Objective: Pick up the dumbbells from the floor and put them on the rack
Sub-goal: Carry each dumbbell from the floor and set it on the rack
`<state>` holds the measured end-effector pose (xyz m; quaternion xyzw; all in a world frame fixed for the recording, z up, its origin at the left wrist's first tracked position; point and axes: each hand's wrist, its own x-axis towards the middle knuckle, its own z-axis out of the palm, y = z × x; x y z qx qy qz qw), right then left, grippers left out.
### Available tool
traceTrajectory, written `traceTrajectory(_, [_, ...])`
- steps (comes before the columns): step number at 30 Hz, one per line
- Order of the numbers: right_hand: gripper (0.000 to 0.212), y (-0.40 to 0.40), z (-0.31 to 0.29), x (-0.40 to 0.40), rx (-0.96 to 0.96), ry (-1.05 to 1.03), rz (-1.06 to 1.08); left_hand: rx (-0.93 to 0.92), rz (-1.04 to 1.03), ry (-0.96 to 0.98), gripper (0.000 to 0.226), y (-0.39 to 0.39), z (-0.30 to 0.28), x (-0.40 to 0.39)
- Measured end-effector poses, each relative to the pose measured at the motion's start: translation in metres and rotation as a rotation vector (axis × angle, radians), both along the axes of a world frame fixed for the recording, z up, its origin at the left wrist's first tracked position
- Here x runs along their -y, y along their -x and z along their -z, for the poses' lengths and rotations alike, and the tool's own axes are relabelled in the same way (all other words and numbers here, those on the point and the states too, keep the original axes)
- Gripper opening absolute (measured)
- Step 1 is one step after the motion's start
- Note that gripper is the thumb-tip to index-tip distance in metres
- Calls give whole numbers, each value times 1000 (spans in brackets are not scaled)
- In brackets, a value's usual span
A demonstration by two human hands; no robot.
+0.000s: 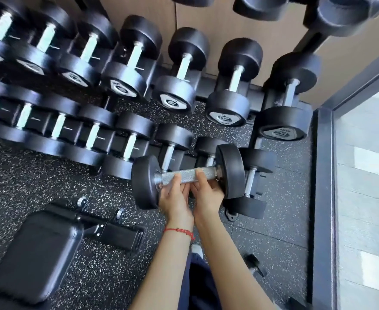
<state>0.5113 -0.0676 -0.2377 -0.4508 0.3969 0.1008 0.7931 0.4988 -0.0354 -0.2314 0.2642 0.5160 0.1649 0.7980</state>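
- Two hands on one dumbbell: left hand and right hand both under the knurled handle, side by side, fingers curled up round it.
- Dumbbell is off the floor, held level, just in front of the lower row of the rack, near its right end.
- Fingers: left fingertips wrap over the handle near the left head; right ones near the middle. Fingers on each hand lie close together, not spread. Thumbs hidden, can't tell.
- Step in hand, as I judge it: carry to a free cradle and set down. Do it well: keep the bar level, both heads clear of neighbours, turn it to match the racked ones (handles pointing front-to-back), lower till both heads seat, let go only once weight is off the hands.
- Risk: fingers caught between head and cradle, so slide hands toward mid-handle first.
- Free slot: can't make one out for sure; the held dumbbell covers that part of the row.
- Counts: 1 dumbbell in hand; upper row approx 8 racked, lower row approx 8, left ends blurred so not exact; 3 heads on a top tier at frame edge.
- 1 more dumbbell on the floor by the right forearm, partly hidden.
- 1 bench pad lower left; 1 red bracelet on left wrist.
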Motion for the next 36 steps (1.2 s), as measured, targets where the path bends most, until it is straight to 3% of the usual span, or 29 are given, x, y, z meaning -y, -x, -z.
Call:
traceTrajectory(10, [6,-64,3,34,-70,22,251,-18,247,23,10,-71,2,33])
traceTrajectory(13, [13,-81,-4,50,-63,12,327,-10,318,30,9,-92,1,47])
traceTrajectory(19, [3,-103,-7,80,-29,-8,468,-12,420,42,10,-118,-2,79])
traceTrajectory(26, [2,-126,-4,125,-21,25,504,-3,472,22,15,-143,-5,127])
traceTrajectory(29, [4,-137,-4,150,4,1,498,-7,475,6,5,-153,-4,150])
traceTrajectory(36, [4,-166,-8,220,16,-32,367,-5,335,-17,10,-179,-18,220])
